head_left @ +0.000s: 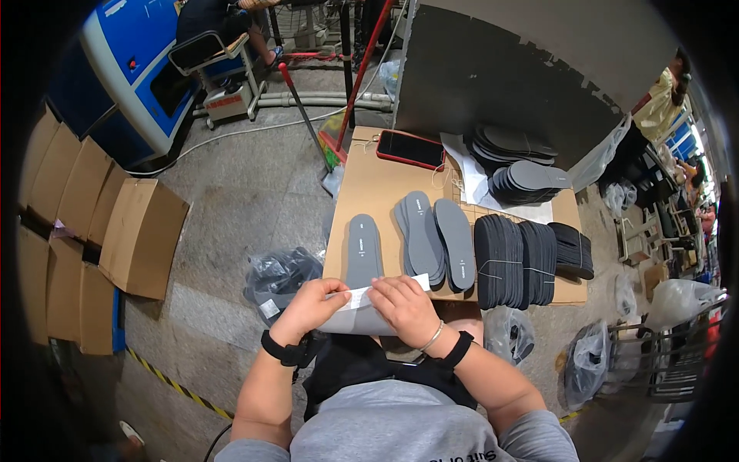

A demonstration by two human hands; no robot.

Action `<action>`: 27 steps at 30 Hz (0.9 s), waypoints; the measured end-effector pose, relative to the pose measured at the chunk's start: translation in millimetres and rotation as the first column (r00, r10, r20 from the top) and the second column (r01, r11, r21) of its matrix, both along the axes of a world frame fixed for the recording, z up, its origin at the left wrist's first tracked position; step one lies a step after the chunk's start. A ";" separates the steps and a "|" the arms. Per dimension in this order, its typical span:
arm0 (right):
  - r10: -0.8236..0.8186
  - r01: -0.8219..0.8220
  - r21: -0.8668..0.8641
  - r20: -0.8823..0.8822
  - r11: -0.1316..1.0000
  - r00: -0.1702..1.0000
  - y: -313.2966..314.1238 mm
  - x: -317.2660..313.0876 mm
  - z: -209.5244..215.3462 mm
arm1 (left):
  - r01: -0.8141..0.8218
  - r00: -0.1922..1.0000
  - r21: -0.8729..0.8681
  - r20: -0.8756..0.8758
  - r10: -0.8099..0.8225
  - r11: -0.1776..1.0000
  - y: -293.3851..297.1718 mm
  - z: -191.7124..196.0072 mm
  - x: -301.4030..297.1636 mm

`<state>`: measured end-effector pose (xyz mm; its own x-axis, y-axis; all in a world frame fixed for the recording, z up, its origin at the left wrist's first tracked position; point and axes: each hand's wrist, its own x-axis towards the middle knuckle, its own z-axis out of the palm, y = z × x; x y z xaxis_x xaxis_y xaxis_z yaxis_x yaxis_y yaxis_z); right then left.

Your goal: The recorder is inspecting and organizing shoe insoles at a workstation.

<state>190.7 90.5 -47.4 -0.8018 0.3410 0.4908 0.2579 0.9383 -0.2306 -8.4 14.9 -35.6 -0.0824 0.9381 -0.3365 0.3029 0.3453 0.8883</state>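
Observation:
At the near edge of the table, my left hand pinches the left end of a white paper strip. My right hand has its fingers closed on the same strip, whose right end sticks out past them. Under the strip hangs a pale translucent sheet, perhaps a plastic bag; my hands partly cover it. Just beyond the strip lies a short stack of grey insoles, toes pointing away. To its right are two more grey insole stacks, a left one and a right one.
Tied bundles of dark insoles stand at the table's right, with more insoles behind. A red-cased phone lies at the back. A dark plastic bag is left of the table. Cardboard boxes stand farther left.

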 end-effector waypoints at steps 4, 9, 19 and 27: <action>-0.060 0.034 -0.408 -0.051 0.912 0.997 6.7 -4.5 -2.0 | 0.051 0.989 0.087 -0.143 -0.038 0.995 7.2 -1.6 5.1; -0.192 0.056 -0.877 -0.042 0.477 0.980 50.4 -18.1 -5.6 | 0.133 0.899 0.108 -0.432 -0.074 0.985 13.5 -15.9 9.5; 0.050 0.190 -0.776 0.274 0.602 0.960 135.7 -68.1 -26.6 | 0.412 0.753 0.071 -0.588 -0.296 0.908 21.7 -32.2 25.0; 0.123 0.206 -0.800 0.328 0.563 0.937 142.1 -76.1 -36.8 | 0.395 0.769 0.072 -0.570 -0.288 0.916 25.4 -33.5 22.6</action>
<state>114.6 232.6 -84.2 -0.8199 0.4941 -0.2892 0.5000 0.3718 -0.7821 14.2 40.3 -69.1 0.1386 0.9772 -0.1611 0.8152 -0.0202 0.5789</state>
